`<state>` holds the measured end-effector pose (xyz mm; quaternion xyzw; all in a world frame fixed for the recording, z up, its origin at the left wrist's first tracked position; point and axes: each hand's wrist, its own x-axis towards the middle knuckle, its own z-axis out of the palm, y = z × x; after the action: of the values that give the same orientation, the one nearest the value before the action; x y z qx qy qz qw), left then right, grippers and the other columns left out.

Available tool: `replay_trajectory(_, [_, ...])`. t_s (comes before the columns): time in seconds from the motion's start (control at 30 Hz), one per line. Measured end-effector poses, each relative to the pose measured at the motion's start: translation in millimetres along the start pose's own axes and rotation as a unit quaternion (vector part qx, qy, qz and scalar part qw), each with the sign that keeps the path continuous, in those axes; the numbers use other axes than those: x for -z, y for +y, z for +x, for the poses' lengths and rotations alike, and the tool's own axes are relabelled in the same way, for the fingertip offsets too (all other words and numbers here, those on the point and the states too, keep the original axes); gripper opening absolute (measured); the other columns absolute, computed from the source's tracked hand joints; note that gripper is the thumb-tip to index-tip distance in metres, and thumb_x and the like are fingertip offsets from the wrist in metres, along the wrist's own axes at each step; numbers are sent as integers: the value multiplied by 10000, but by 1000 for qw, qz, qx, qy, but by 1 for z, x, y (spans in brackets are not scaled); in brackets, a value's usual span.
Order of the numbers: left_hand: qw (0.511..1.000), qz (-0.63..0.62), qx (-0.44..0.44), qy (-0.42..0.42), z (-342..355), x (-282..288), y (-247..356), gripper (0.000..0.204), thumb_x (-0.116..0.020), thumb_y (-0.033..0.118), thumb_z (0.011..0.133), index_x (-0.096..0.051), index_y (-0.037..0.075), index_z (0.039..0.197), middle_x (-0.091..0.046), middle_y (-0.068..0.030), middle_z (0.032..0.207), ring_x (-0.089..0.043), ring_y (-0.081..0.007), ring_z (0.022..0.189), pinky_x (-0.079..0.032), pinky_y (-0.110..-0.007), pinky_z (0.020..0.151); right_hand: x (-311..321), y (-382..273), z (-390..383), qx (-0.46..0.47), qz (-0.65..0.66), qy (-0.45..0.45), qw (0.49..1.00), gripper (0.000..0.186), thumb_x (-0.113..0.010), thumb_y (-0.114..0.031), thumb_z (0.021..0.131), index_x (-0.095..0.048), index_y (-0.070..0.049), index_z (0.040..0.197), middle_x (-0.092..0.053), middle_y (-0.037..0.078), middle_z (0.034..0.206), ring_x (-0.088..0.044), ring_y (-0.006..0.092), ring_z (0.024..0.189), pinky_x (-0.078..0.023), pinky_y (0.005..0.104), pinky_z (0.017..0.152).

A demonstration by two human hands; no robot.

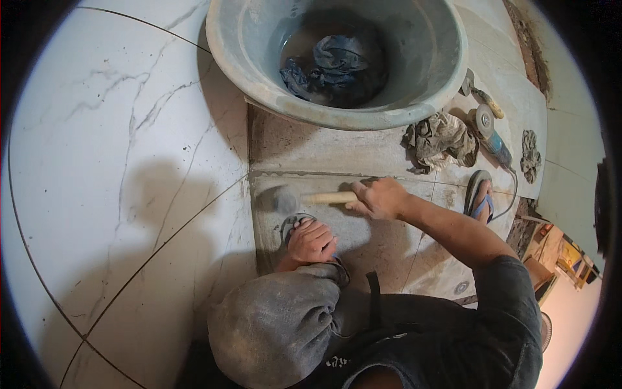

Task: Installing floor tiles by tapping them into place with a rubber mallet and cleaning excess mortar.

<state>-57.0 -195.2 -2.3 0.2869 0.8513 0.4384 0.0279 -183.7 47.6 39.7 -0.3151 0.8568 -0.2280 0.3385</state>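
Observation:
My right hand point(382, 198) grips the pale wooden handle point(327, 197) of a mallet, whose rounded dark-grey head point(286, 200) hangs over a dusty grey floor tile point(350, 253). My left hand point(311, 238) is just below the mallet head, its fingers curled and pressed together over a dark, curved item point(289, 225); I cannot tell exactly what it holds. Grey trouser cloth covers my bent leg point(265, 327) beneath that hand. My right foot in a strapped sandal point(481, 204) stands on the tiles to the right.
A large grey tub point(427, 78) with wet dark cloths point(334, 58) fills the upper middle. Right of it lie crumpled rags point(440, 139), an angle grinder point(492, 139) with cord, and a trowel-like tool point(486, 100). White marbled tiles point(110, 168) cover the left; wooden items point(554, 253) lie far right.

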Motion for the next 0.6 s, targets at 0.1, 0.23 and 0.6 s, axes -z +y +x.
replay_trajectory(0.1, [1000, 5, 6, -9, 3, 5, 4, 105, -704, 120, 787, -639, 42, 760, -659, -111, 830, -642, -274, 764, -493, -368, 678, 21, -23, 1, 84, -1, 7, 996, 554, -483, -567, 984, -558, -59, 1192, -663, 179, 751, -666, 409, 678, -521, 512, 609])
replay_trajectory(0.23, [1000, 1, 0, 6, 4, 5, 6, 177, -709, 130, 783, -573, 61, 692, -593, -69, 741, -602, -243, 742, -469, -370, 720, 6, -5, 3, 168, 33, 48, 984, 525, -532, -535, 972, -569, -43, 1153, -658, 195, 710, -660, 409, 650, -525, 492, 588])
replay_trajectory(0.6, [1000, 2, -5, 29, 5, -1, 3, 133, -704, 123, 768, -600, 72, 706, -596, -69, 746, -597, -248, 729, -465, -378, 709, 11, 6, 6, 71, -25, -15, 997, 457, -577, -505, 952, -510, -54, 930, -593, 148, 695, -617, 387, 575, -490, 480, 524])
